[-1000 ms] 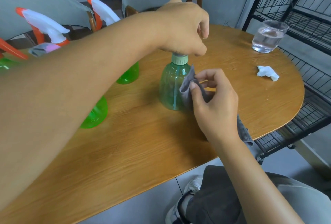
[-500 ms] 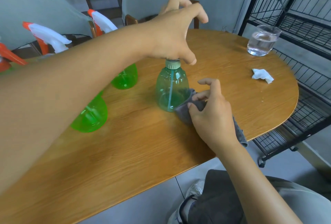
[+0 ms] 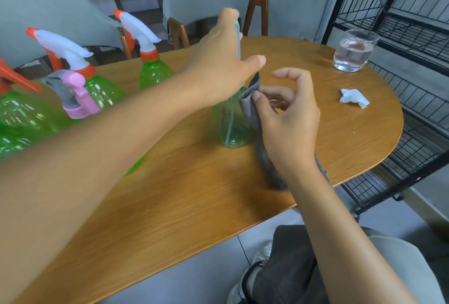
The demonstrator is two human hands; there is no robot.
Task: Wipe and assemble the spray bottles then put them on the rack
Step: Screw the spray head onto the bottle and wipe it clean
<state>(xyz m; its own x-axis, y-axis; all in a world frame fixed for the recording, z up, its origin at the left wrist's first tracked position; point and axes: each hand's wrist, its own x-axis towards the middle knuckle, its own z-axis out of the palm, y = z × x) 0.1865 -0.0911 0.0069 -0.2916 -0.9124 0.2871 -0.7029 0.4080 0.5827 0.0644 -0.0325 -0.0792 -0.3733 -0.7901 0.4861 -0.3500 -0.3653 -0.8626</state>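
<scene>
A teal-green spray bottle (image 3: 228,126) stands upright mid-table with a dip tube inside it. My left hand (image 3: 223,61) reaches over it and grips the pale green-grey spray head (image 3: 237,36) at its top, mostly hidden by my fingers. My right hand (image 3: 289,121) pinches a grey cloth (image 3: 250,107) between thumb and fingers, pressing it against the bottle's right shoulder. The rest of the cloth trails down toward the table edge. The black wire rack (image 3: 401,24) stands to the right of the table.
Several bright green bottles line the left side: two with white-and-orange spray heads (image 3: 138,29) (image 3: 63,46) and one with a pink head (image 3: 75,99). A glass of water (image 3: 354,51) and a crumpled white tissue (image 3: 353,98) lie at the right end. Grey chairs stand behind the wooden table (image 3: 194,194).
My right hand has slid the cloth up from the bottle's base to its shoulder. My left hand has risen and now wraps the spray head at the top.
</scene>
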